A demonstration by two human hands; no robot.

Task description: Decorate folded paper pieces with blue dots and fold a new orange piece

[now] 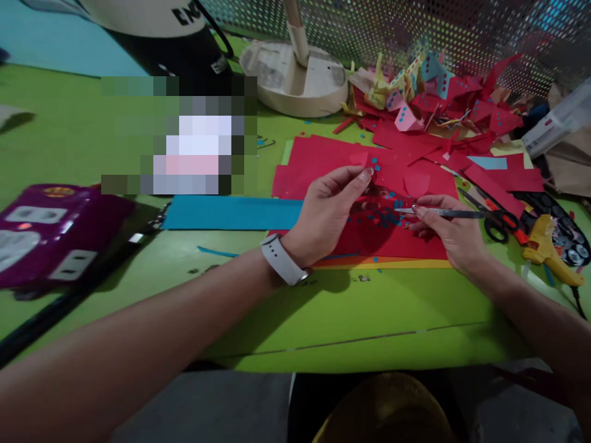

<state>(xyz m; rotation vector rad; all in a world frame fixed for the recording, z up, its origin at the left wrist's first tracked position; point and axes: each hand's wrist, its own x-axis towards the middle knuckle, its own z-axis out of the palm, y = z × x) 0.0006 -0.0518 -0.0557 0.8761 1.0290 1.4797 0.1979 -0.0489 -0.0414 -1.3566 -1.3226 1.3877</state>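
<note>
My left hand (330, 206), wearing a pale watch band, is closed in a pinch over red paper sheets (318, 154). At its fingertips is a small red paper piece (361, 159) with blue squares beside it; its outline blends into the red behind. My right hand (450, 231) grips metal tweezers (455, 213), their tip pointing left. Beneath the tweezer tip, many tiny blue paper squares (390, 215) lie scattered on the red sheet. A blue paper strip (231, 212) runs out to the left from under my left hand.
Black scissors (501, 224) and a yellow glue gun (542, 243) lie at right. Red scraps (406, 138) and folded, dotted paper pieces (438, 77) pile up behind. A white lamp base (318, 92) stands at the back. A purple power strip (50, 237) with a black cable sits left.
</note>
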